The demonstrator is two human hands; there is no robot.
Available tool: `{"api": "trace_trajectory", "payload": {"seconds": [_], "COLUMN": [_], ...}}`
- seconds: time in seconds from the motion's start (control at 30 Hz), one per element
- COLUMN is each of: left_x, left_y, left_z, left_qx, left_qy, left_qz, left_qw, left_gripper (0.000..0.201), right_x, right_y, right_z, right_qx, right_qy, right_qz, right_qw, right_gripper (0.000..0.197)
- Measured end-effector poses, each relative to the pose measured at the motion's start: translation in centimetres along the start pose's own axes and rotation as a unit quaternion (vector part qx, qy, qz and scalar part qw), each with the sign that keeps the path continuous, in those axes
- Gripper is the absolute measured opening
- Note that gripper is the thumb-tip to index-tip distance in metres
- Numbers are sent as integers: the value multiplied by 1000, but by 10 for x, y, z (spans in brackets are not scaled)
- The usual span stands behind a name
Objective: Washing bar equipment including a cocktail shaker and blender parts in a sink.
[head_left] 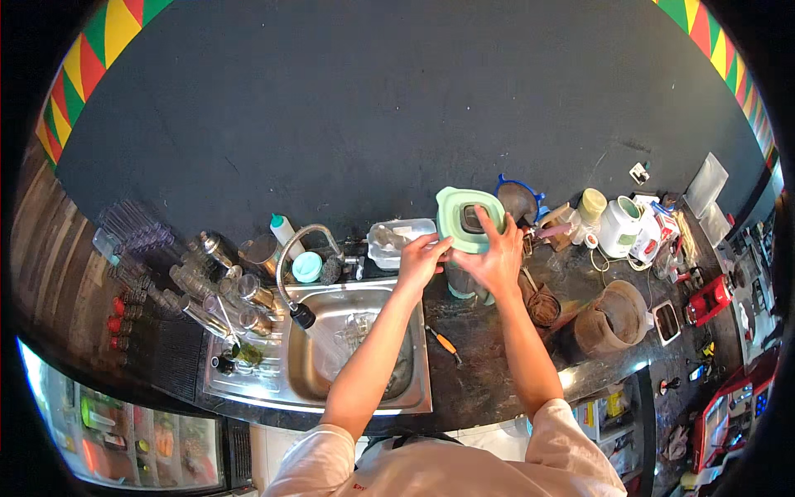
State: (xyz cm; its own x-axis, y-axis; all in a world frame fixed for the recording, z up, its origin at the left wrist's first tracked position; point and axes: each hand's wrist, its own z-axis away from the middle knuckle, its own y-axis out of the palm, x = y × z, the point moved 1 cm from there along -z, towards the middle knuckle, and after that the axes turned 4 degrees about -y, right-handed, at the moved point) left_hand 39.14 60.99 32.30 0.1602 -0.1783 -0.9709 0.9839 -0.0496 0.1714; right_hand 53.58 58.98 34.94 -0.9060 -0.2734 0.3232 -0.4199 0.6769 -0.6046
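A light green, rounded-square lid (451, 217) with a dark square centre sits over the counter behind the sink's right side. My left hand (421, 263) pinches its near left edge with thumb and fingertips. Across its near right side lies my right hand (494, 255), thumb at the front rim and fingers reaching over the top. Below the lid and between my wrists, a darker container (465, 286) shows in part. I cannot tell whether the lid touches it.
Water runs from a flexible tap (303, 316) into the steel sink (296, 364). An orange-handled tool (445, 341) lies near the sink. A blue-rimmed strainer (519, 201), a cloth-lined bucket (614, 319) and a white appliance (620, 228) stand right. Metal cups (253, 290) crowd the left.
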Motion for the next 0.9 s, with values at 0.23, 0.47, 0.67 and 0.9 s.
{"api": "trace_trajectory", "payload": {"seconds": [0.23, 0.47, 0.67, 0.9], "left_x": [48, 82, 68, 89], "left_y": [1, 16, 27, 28], "left_z": [-28, -39, -42, -47], "left_qx": [7, 38, 9, 11], "left_qy": [-9, 154, 289, 199], "left_qz": [-19, -149, -157, -149], "left_qw": [1000, 976, 944, 969], "left_gripper": [39, 105, 99, 84], "right_x": [-41, -43, -34, -6], "right_y": [26, 28, 27, 29], "right_z": [10, 4, 5, -3], "right_qx": [36, 60, 57, 54], "right_qy": [3, 25, 18, 97], "right_qz": [11, -16, 7, 38], "right_qw": [999, 998, 998, 993], "right_gripper": [76, 73, 75, 74]}}
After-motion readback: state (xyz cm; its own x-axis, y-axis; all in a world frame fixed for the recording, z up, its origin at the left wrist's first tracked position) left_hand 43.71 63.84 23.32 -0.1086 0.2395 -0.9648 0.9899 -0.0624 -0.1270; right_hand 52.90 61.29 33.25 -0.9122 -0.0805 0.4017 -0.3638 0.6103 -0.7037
